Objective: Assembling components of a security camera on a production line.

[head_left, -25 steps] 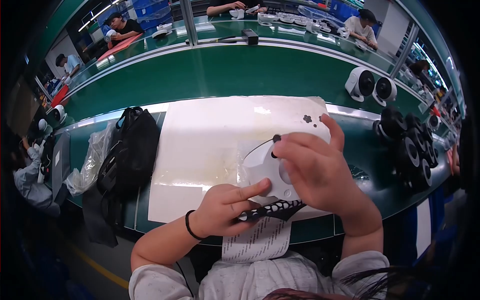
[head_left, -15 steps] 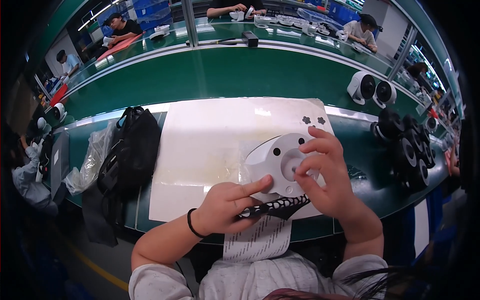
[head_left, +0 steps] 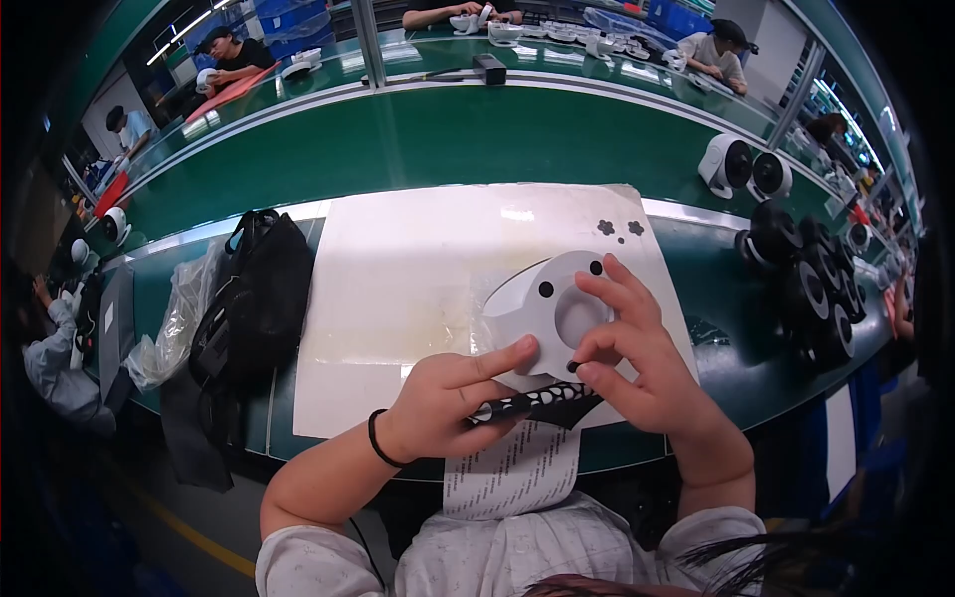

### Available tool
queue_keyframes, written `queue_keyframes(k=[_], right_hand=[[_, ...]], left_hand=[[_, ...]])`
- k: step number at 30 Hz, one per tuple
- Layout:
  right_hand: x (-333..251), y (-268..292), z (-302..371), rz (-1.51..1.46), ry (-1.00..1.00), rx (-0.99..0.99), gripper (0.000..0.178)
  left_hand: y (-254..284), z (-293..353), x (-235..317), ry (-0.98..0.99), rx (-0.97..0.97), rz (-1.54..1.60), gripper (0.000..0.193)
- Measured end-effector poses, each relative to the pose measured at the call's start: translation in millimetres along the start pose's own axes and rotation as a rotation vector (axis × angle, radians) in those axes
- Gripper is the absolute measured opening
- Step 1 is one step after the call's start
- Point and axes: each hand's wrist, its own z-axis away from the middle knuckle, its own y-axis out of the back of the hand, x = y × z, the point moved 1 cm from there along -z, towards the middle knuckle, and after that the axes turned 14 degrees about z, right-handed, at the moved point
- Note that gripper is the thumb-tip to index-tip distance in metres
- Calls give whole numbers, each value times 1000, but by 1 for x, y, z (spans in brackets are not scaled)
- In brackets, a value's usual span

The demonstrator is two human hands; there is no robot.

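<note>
A white rounded plastic housing lies on the white board, with a round recess and two black round pads on its face. My left hand is closed round a black strip with white holes, its index finger stretched against the housing's edge. Between the thumb and index finger of my right hand is a small black round pad, at the housing's lower rim. A sheet of printed white labels hangs below the strip, over the table's near edge.
A white board covers the table's middle, bearing black flower-shaped pieces. To the left lie a black bag and clear plastic bags. Several black round parts are heaped at right, near two white camera-like units. Other people sit beyond.
My right hand has moved down from the recess to the housing's lower rim, and the black pad between its fingertips now shows clearly. My left hand stays about where it was.
</note>
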Motion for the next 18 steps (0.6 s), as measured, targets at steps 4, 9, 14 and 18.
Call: queue_keyframes(k=[4,9,14,18], right_hand=[[-1,4,0,43,27,-32,11],[1,10,-1,73,75,-67,13],[-5,12,5,367,200,-7,15],[-18,8,14,780,316,120,17]], left_hand=[[2,0,0,-15,7,-2,16],[2,0,-1,4,10,-10,16],[0,0,-3,-15,53,24,16],[1,-1,0,22,55,44,14]])
